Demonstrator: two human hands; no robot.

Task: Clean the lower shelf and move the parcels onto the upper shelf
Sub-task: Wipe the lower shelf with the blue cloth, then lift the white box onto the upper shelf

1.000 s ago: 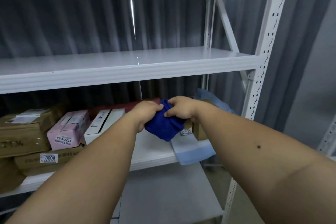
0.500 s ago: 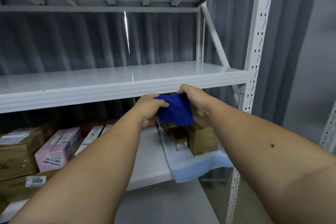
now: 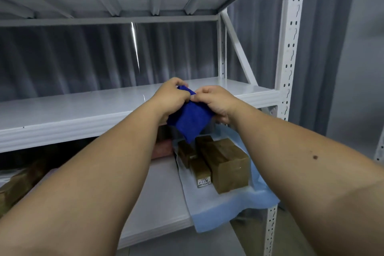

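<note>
A blue cloth [image 3: 190, 119] is held in the air in front of the edge of the upper shelf [image 3: 83, 110], its lower corner hanging down towards the brown parcels. The cloth is gripped at its top by both hands: the fingers of the left hand [image 3: 171, 98] are curled round its left side, and those of the right hand [image 3: 215, 100] are pinched on its right side, the two hands almost touching.

Below the upper shelf, on the lower shelf [image 3: 162, 197], a large brown parcel [image 3: 225, 165] is seen beside two smaller brown parcels [image 3: 195, 161], one of them labelled; all three rest on a pale blue sheet [image 3: 234, 206] that overhangs the lower shelf's front edge. A reddish parcel [image 3: 163, 148] lies just left of these, partly hidden by the left forearm. Further brown parcels [image 3: 18, 185] are blurred at the far left under the upper shelf. A white perforated upright [image 3: 289, 48] carries the upper shelf at its right end.
</note>
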